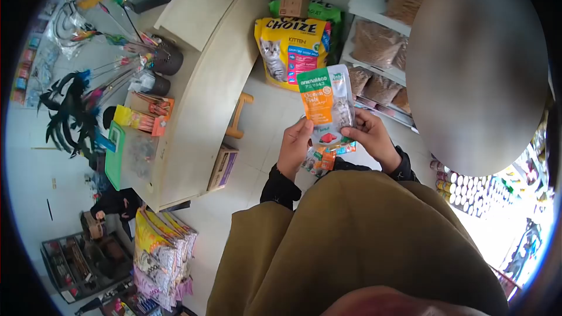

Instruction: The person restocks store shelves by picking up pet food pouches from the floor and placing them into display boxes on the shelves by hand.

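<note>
My left hand (295, 145) pinches the lower left edge of a green and orange cat food pouch (316, 96) printed "Ocean Fish". Overlapping it is a silver pouch (344, 90) with a cat picture and the word "Tuna", its lower right side gripped by my right hand (374, 139). Both thumbs lie on the front, with the other fingers mostly hidden behind. The pouches are upright and face me. Just below my hands, more colourful packets (321, 161) show partly, near my lap.
A yellow kitten food bag (293, 52) stands ahead on the floor, with a small cardboard box (294, 3) above it. To the left curves a wooden counter (205, 88) bearing feather toys (73, 114). Shelves (374, 61) hold bagged pellets. Large sacks (161, 257) are stacked at lower left.
</note>
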Motion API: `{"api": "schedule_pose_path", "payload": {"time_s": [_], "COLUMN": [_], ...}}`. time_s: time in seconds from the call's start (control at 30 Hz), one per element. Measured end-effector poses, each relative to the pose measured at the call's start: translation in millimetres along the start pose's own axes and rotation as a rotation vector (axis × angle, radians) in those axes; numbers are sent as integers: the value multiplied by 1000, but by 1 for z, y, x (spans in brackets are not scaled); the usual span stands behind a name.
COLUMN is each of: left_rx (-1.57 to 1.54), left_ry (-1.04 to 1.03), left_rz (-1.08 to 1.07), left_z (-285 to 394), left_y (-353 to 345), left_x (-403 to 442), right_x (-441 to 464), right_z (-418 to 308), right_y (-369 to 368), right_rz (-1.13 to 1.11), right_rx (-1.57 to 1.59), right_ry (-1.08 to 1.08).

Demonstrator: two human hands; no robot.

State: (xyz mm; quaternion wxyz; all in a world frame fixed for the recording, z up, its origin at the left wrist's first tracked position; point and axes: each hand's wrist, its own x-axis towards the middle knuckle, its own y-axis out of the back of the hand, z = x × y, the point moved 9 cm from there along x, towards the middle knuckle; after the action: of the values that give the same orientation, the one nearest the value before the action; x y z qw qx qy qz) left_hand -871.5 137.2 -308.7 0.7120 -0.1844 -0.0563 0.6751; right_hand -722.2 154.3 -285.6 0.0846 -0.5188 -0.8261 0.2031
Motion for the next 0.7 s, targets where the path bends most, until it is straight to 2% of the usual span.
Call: {"api": "schedule_pose_path", "payload": {"time_s": [0.07,0.17,0.33,0.43,0.6,0.7], "left_rx": [-50,95,118,25,25,161], "left_ry": [26,-24,-89,-273,-290,-337], "left_rz": [-55,-210,-261,-243,-346,-445], "left_z": [14,40,69,101,109,100], "left_y": [-14,-36,-73,-101,-138,-170], "left_x": [-14,-38,-72,-89,-99,-109], "right_x": [-22,-57,-104,-129,-173,-202], "right_z": [-19,-39,-65,-75,-88,-103], "right_y": [-10,-22,-38,-46,-41,-17], "right_rz": [7,59,108,71,133,215], "right_rx": [4,3,-19,-66,-111,-170], "right_ry": [52,135,215,237,299,373]}}
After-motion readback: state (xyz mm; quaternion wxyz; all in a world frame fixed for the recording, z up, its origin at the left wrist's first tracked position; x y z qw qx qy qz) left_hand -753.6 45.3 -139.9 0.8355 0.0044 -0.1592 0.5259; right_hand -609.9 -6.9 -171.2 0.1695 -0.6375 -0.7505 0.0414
